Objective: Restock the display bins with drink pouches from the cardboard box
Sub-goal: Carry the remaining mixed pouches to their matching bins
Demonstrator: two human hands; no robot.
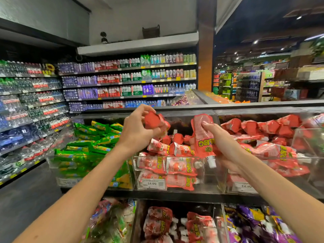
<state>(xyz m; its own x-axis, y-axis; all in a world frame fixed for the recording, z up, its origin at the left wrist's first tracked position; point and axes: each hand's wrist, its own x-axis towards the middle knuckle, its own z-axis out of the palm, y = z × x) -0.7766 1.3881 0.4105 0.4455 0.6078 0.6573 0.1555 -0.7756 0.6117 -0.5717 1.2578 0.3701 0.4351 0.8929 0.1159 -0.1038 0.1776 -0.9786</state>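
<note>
My left hand (137,127) grips a red drink pouch (154,120) by its bottom end, held above the middle clear display bin (168,190). My right hand (221,146) holds a second red pouch (203,135) upright with its white spout pointing down, over the same bin. That bin holds several red pouches (175,165) lying flat. The bin to the right (301,139) is also piled with red pouches. No cardboard box is in view.
A clear bin of green pouches (91,146) stands to the left. Lower bins hold red pouches (157,223), purple pouches (254,223) and mixed ones. Shelves of bottled water (108,92) line the aisle behind and to the left. Price tags (152,184) sit on the bin fronts.
</note>
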